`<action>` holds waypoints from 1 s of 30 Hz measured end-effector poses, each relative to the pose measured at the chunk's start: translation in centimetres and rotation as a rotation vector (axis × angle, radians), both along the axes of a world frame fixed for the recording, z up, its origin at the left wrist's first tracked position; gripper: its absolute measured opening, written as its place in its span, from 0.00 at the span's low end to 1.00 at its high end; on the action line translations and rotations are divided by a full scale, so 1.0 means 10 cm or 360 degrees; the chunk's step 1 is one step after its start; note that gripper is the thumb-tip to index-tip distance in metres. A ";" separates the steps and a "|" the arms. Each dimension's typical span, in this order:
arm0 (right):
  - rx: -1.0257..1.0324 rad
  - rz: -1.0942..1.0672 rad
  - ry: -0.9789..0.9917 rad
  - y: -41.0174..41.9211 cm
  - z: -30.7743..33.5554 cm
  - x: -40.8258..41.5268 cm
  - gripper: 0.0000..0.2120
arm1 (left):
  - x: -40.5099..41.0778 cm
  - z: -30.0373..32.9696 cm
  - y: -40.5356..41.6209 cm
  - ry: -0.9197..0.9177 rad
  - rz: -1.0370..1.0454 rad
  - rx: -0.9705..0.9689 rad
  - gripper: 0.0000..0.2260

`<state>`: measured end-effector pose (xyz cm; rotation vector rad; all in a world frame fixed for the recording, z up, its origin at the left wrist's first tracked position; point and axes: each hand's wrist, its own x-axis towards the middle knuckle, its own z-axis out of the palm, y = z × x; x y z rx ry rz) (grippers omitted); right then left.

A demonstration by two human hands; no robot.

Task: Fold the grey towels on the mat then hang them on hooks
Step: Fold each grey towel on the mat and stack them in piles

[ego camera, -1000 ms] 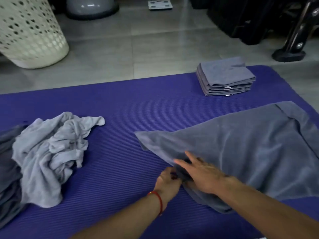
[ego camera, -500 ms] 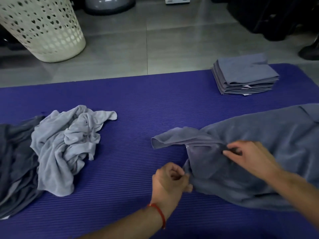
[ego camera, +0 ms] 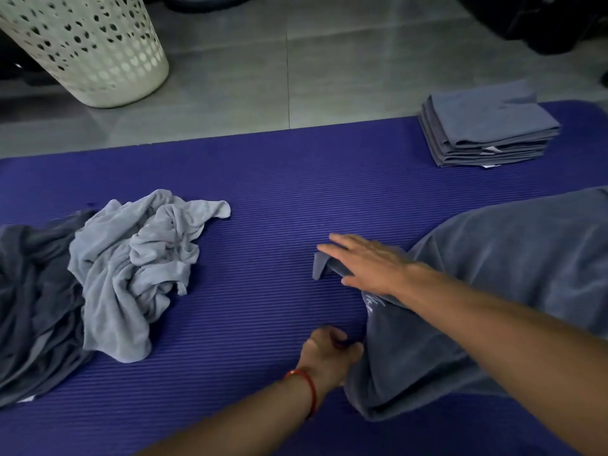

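A dark grey towel [ego camera: 513, 291] lies spread over the right side of the purple mat [ego camera: 263, 179]. My right hand [ego camera: 368, 263] lies flat with straight fingers on the towel's far-left corner, pressing it to the mat. My left hand [ego camera: 329, 352], with a red band on the wrist, pinches the towel's near-left edge. A crumpled light grey towel [ego camera: 138, 268] sits on the mat's left over a darker grey one [ego camera: 36, 307]. A stack of folded grey towels [ego camera: 487, 130] rests at the mat's far right.
A cream perforated laundry basket [ego camera: 88, 47] stands on the grey tiled floor [ego camera: 329, 60] beyond the mat's far-left edge. Dark objects line the far right of the floor. No hooks are in view.
My right hand let go of its pinch in the towel's middle, slid left to the far corner and flattened on it. My left hand kept its hold on the near edge.
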<state>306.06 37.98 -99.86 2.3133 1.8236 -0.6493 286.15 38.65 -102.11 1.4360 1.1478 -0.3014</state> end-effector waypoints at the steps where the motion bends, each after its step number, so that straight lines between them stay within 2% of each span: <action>1: 0.0007 0.0055 -0.0029 0.03 -0.08 -0.01 0.32 | 0.05 0.02 0.02 0.0039 -0.0043 -0.0054 0.24; 3: 0.0172 0.0139 -0.0101 0.03 -0.14 -0.01 0.19 | 0.09 0.04 0.05 0.0089 -0.0153 -0.0088 0.26; 5: 0.0403 0.0022 -0.0070 0.04 -0.01 0.11 0.08 | 0.03 0.05 0.06 0.0034 -0.0174 -0.0086 0.23; 8: 0.0823 -0.0333 0.0164 0.10 0.43 0.35 0.07 | -0.24 0.06 0.07 -0.0148 0.0117 -0.0082 0.14; 10: 0.0984 -0.0422 0.0248 0.17 0.81 0.47 0.08 | -0.50 0.07 0.11 -0.0250 0.0442 0.0027 0.16; 12: 0.1045 -0.0409 0.0300 0.32 1.13 0.51 0.07 | -0.77 0.13 0.12 -0.0324 0.0557 0.0311 0.15; 14: 0.1028 -0.0400 0.0346 0.54 1.31 0.49 0.07 | -0.96 0.20 0.05 -0.0307 0.0399 0.0582 0.17; 19: 0.0578 -0.0100 -0.0054 1.10 1.25 0.20 0.10 | -1.15 0.14 -0.03 -0.0177 0.0294 0.0264 0.13; 23: 0.0269 0.0005 -0.0199 1.40 1.05 -0.07 0.11 | -1.15 -0.03 0.30 -0.0155 0.0341 0.0464 0.15; 27: 0.0290 -0.0097 0.0034 1.51 0.91 -0.21 0.10 | -1.01 -0.06 0.62 -0.0107 0.0232 0.0556 0.30; 28: 0.0306 -0.0145 0.0120 1.50 0.87 -0.21 0.09 | -0.96 -0.07 0.69 -0.0085 0.0227 0.0592 0.30; 30: 0.0397 -0.0279 0.0292 1.45 0.81 -0.18 0.07 | -0.86 -0.13 0.81 -0.0090 0.0246 0.0663 0.25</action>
